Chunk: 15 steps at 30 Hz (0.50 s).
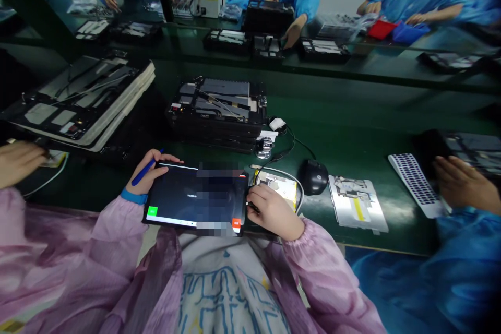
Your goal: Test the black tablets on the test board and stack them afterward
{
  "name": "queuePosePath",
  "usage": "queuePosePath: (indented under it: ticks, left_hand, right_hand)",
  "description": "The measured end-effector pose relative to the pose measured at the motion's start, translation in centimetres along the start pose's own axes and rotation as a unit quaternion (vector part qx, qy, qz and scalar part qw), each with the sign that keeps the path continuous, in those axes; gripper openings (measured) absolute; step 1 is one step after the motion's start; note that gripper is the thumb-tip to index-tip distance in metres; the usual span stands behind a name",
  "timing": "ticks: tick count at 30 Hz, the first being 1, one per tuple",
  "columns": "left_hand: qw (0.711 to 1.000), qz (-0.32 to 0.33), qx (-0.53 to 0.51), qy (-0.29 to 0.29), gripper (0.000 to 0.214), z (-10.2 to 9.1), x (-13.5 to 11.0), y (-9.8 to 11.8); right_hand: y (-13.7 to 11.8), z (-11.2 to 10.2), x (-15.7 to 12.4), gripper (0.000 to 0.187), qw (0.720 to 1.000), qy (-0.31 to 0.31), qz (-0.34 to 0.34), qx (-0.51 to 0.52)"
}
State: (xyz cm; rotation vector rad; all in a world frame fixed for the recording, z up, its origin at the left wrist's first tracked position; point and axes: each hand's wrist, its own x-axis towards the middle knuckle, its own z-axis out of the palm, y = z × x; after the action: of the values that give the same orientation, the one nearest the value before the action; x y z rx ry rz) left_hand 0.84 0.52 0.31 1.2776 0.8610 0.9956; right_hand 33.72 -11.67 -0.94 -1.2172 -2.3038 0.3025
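Note:
A dark tablet [188, 199] with a lit screen, a green button at its lower left and a red one at its lower right, rests at the table's near edge over my lap. My left hand [147, 173] grips its upper left corner and also holds a blue pen [145, 168] between the fingers. My right hand [272, 212] is closed on the tablet's right edge, where a cable [274, 172] runs off toward the table.
A stack of opened tablets [217, 112] lies behind, another stack [80, 102] at left. A black mouse [313, 176], a metal plate [358, 203] and a keyboard [415, 182] lie to the right. Co-workers' hands show at far left [18, 162] and right [460, 182]; others work across the green table [352, 135].

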Motion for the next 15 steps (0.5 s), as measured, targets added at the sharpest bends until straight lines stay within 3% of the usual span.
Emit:
queuePosePath:
  ticks: [3,7,10,12,15]
  left_hand:
    - [1.0,0.007,-0.005,0.002,0.034,0.0,0.0,-0.1]
    - [1.0,0.007,-0.013,-0.004,0.033,-0.2,0.0,-0.4]
    - [0.999,0.014,-0.029,-0.009,0.033,-0.3,-0.1,-0.5]
    - [0.999,0.017,-0.045,-0.013,0.032,-0.2,-0.2,-0.5]
    - [0.998,0.024,-0.059,-0.022,0.032,0.0,-0.5,-0.6]
  right_hand:
    - [0.7,-0.7,0.3,0.01,0.998,0.038,0.026,0.046]
    - [3.3,-1.3,1.9,0.008,0.969,0.156,0.155,0.116]
    - [3.8,-1.3,3.8,0.014,0.948,0.18,0.22,0.142]
    - [1.8,-1.2,5.0,0.029,0.961,0.156,0.2,0.11]
    - [-4.3,-0.3,6.3,0.048,0.99,0.082,0.096,0.057]
